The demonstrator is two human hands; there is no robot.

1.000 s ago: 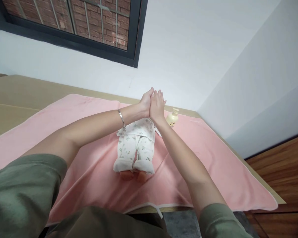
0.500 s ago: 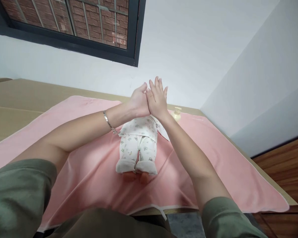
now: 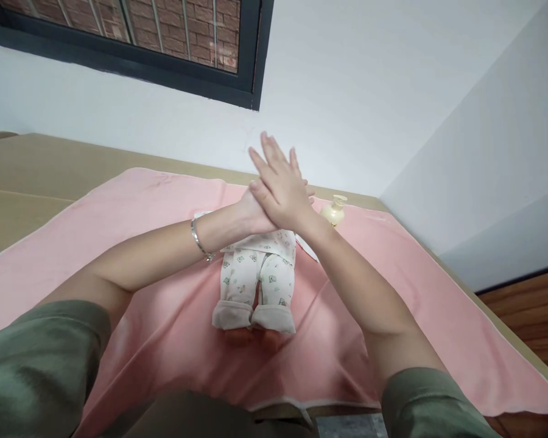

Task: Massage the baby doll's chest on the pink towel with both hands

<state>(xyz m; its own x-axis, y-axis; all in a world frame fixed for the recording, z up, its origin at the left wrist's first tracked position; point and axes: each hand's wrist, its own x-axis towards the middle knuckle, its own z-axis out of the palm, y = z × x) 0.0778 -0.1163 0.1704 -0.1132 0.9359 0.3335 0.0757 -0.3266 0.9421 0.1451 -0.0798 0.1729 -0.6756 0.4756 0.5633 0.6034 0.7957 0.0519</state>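
My right hand (image 3: 283,190) lies palm down across my left hand (image 3: 254,212), its fingers spread and pointing up and away. Most of the left hand is covered; some of its fingertips show past the right hand's far side, stretched out. Neither hand appears to hold anything. Below them a doll (image 3: 242,281) in white patterned pyjamas with rolled cuffs lies on a pink blanket (image 3: 164,340). Its head and much of its top are hidden behind my hands and forearms. Brownish-orange feet stick out of the cuffs.
A cream pump bottle (image 3: 333,210) stands behind and right of my hands, near the wall (image 3: 338,91). The blanket covers much of a wooden table (image 3: 41,159). A dark-framed window (image 3: 251,61) is at the upper left, a wooden cabinet (image 3: 530,316) at the right.
My right hand has slid leftward over the left hand, from palms pressed at the heels to lying across it. The view has shifted slightly, showing the bottle more fully.
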